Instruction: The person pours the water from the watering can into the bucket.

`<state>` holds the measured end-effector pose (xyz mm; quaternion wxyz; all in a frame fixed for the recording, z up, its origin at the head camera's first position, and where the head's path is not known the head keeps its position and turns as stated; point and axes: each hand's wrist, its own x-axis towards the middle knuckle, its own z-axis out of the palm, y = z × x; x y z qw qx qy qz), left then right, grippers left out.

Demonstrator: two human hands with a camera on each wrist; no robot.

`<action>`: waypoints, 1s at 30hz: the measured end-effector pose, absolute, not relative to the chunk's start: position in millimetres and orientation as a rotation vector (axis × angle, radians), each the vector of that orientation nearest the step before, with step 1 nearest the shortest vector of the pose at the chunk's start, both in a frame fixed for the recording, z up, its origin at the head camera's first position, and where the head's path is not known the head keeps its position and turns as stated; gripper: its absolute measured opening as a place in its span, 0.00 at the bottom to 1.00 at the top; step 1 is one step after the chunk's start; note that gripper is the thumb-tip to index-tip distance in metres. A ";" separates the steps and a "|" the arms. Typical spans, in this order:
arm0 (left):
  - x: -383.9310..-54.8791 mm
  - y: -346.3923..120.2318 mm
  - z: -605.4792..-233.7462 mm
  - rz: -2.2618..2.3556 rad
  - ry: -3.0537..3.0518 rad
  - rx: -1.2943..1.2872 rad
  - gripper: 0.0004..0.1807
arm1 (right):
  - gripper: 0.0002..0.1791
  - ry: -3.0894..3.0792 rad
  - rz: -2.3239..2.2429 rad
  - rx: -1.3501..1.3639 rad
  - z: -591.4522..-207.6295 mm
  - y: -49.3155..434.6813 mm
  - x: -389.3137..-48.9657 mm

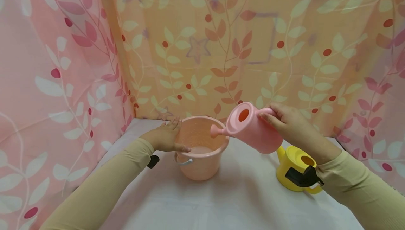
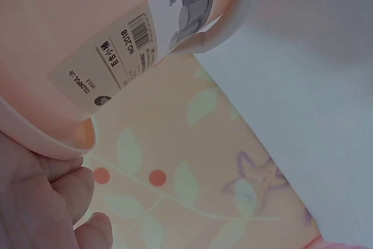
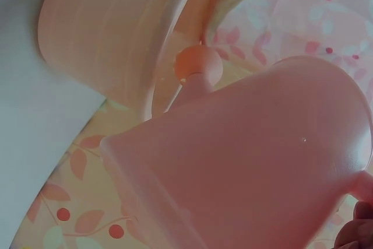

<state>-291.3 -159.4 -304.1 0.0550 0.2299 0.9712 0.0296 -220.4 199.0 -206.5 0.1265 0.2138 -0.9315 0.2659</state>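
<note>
A pink watering can (image 1: 253,131) is tilted, its spout (image 1: 217,131) pointing left over the rim of a peach-coloured bucket (image 1: 202,166). My right hand (image 1: 284,121) grips the can's handle. In the right wrist view the can's body (image 3: 245,155) hides most of the spout's stem. I cannot tell whether water is flowing. My left hand (image 1: 166,136) rests on the bucket's left rim, fingers fairly straight and thumb laid across the near edge. The left wrist view shows the bucket's printed label (image 2: 122,56) and the fingers (image 2: 73,190) touching beneath the lip.
A yellow watering can (image 1: 294,168) stands on the white-covered table (image 1: 240,202), under my right wrist. The bucket's pale handle (image 1: 185,162) hangs down at its near left side. Leaf-patterned cloth (image 1: 196,47) surrounds the table at the back and both sides.
</note>
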 end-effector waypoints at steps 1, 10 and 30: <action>-291.6 -159.4 -304.3 0.092 2.949 0.696 0.66 | 0.17 -2.711 0.774 0.623 -206.5 199.0 -220.3; -291.8 -159.5 -305.2 0.089 2.953 0.673 0.66 | 0.17 -2.705 0.775 0.630 -206.7 198.1 -220.1; -292.6 -159.8 -305.4 0.070 2.947 0.675 0.69 | 0.17 -2.714 0.782 0.621 -206.7 198.1 -220.3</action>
